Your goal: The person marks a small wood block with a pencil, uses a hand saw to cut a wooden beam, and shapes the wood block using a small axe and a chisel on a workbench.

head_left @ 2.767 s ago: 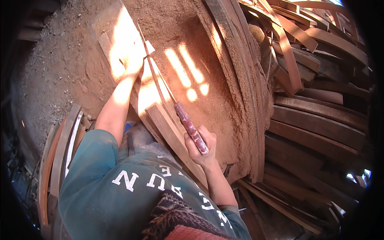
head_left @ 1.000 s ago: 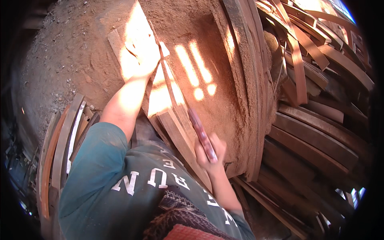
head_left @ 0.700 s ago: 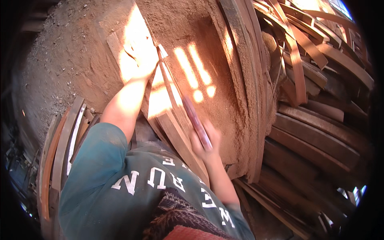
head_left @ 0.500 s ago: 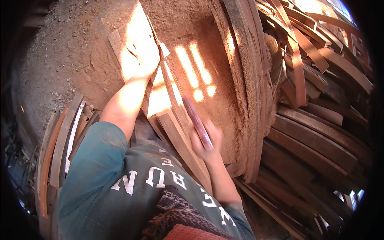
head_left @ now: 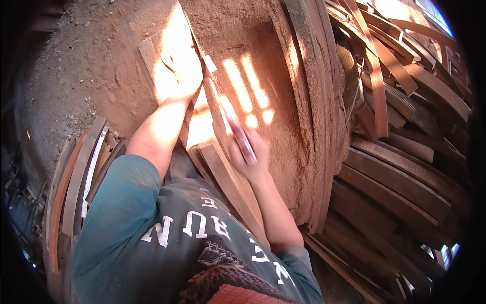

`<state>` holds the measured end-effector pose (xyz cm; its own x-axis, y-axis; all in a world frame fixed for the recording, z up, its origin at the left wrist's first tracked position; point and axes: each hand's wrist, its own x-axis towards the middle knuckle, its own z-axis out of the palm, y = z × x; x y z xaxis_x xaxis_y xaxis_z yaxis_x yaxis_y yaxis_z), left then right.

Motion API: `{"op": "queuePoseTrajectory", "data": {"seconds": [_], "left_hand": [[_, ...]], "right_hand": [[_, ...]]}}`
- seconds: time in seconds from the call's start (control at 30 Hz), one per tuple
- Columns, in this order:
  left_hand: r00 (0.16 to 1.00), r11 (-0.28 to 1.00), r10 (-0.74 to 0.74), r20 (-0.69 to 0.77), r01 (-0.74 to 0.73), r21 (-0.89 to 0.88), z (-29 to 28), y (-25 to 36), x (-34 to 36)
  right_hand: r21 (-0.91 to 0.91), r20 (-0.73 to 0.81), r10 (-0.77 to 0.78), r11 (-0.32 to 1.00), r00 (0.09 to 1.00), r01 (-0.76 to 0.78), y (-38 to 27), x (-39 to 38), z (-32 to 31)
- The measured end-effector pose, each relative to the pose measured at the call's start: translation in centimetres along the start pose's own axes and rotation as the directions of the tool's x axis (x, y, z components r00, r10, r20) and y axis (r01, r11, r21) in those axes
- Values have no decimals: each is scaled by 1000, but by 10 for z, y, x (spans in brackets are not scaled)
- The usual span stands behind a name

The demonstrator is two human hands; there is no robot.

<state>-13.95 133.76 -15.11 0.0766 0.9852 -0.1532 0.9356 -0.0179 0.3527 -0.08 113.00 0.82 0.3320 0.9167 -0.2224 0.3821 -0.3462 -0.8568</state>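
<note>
My left hand [head_left: 181, 66] presses on a pale wooden board [head_left: 148, 53] in strong sunlight. Its thumb stands apart, and glare washes out much of the fingers, which seem to lie flat. My right hand [head_left: 255, 152] is closed around the reddish-brown rod-shaped handle [head_left: 240, 133] of a long straight tool. That tool points away from me, along the board's right edge towards my left hand; its far end is too narrow and bright to make out. Beneath and beside it, a thick wooden beam [head_left: 230, 177] runs from near my body up towards the board.
Sawdust-covered ground [head_left: 273, 137] lies to the right of the work, bordered by long upright planks [head_left: 316, 116]. Farther right are heaped curved wood strips [head_left: 377, 91] and stacked timber [head_left: 400, 172]. Several narrow boards [head_left: 78, 177] lean at my left side.
My right hand has slid the tool forward and slightly left, away from my body. My left hand and the board look unmoved.
</note>
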Motion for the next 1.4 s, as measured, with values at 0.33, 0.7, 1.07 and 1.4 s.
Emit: {"op": "queuePoseTrajectory", "data": {"seconds": [0.33,0.7,1.07,1.4], "left_hand": [[1000,1000,6,5,-6,1,-8,4,-2],[1000,1000,7,1,-7,1,-4,2,0],[999,999,52,5,-51,-8,-11,8,3],[996,996,81,50,-78,-53,-38,17,-3]], "right_hand": [[-62,23,65,996,998,-63,-42,-86,-79],[-9,-24,8,1000,1000,-9,-12,-39,-26],[19,19,-13,1000,1000,13,6,48,28],[9,17,77,997,997,-77,-31,-43,-44]]}}
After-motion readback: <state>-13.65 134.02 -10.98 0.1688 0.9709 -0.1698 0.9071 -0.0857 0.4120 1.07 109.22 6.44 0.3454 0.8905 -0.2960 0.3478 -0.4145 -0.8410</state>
